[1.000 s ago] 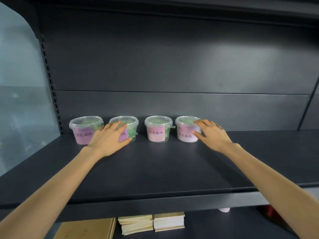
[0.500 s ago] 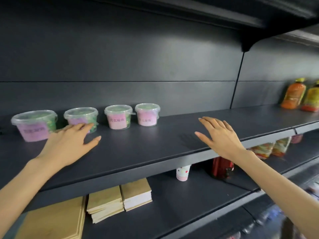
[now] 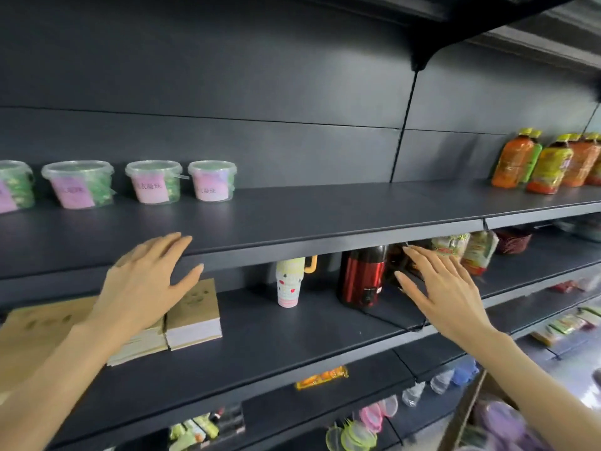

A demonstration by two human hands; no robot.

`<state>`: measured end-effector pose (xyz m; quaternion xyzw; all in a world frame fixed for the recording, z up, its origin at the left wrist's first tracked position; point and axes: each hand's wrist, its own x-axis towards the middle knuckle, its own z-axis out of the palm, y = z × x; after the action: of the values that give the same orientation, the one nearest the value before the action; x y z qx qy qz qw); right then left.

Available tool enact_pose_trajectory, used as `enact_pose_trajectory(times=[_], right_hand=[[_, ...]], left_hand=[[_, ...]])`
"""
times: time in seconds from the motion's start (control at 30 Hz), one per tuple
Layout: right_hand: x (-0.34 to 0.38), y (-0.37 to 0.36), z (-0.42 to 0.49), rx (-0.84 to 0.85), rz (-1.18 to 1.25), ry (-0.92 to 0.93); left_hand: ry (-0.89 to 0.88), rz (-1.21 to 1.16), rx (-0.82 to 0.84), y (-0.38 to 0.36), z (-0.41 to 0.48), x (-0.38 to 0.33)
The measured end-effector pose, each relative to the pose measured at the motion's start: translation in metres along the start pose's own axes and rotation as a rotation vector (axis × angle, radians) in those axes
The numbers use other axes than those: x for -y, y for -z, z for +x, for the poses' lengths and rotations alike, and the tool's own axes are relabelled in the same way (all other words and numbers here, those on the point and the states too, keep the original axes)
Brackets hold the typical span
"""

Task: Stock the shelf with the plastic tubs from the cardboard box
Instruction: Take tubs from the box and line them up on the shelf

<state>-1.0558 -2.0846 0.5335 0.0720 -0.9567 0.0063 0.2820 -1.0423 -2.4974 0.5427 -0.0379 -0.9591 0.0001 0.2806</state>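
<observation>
Four tubs (image 3: 153, 182) stood far left on the shelf (image 3: 325, 209), the leftmost cut off. Left hand (image 3: 143, 288) and right hand (image 3: 445, 294) hovered flat-fingered, holding nothing. Box (image 3: 465, 411), near right, was blurred and cropped.

**A shop aisle of tiered dark shelving**

Long dark metal shelving (image 3: 325, 219) runs in tiers, each holding goods grouped by kind. Take the red flask (image 3: 361, 275) as the marker. Just left of it stand stacked paper cups (image 3: 289, 283), and farther left brown-covered notebooks (image 3: 195, 307). One tier above it, to the left, is a row of labelled plastic tubs (image 3: 153, 182). Above and to its right stand orange and yellow bottles (image 3: 549, 164). Snack packets (image 3: 478, 252) lie to its right, and a wrapped bar (image 3: 322, 377) lies one tier below.
</observation>
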Motion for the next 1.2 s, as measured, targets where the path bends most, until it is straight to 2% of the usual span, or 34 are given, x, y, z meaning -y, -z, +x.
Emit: enact_pose_trajectory(times=[0.13, 0.27, 0.4, 0.67, 0.83, 1.07, 1.2], right_hand=[[-0.056, -0.006, -0.036, 0.018, 0.0, -0.052], [-0.109, -0.019, -0.074, 0.154, 0.011, -0.112], [-0.152, -0.035, -0.114, 0.272, 0.019, -0.218], [-0.203, -0.058, -0.203, 0.425, 0.049, -0.537], [-0.22, -0.079, -0.268, 0.543, 0.066, -0.772], [-0.256, -0.103, -0.337, 0.674, 0.146, -0.955], [-0.29, -0.121, -0.351, 0.766, 0.2, -0.965]], left_hand=[[0.004, -0.04, 0.023, -0.012, -0.022, -0.055], [-0.024, -0.103, 0.018, -0.023, -0.045, -0.1], [-0.07, -0.167, 0.09, -0.045, -0.062, -0.136], [-0.064, -0.341, 0.426, -0.143, -0.072, -0.194], [-0.197, -0.345, 0.638, -0.192, -0.078, -0.264], [-0.371, -0.411, 0.859, -0.225, -0.1, -0.362], [-0.386, -0.447, 0.932, -0.238, -0.114, -0.418]])
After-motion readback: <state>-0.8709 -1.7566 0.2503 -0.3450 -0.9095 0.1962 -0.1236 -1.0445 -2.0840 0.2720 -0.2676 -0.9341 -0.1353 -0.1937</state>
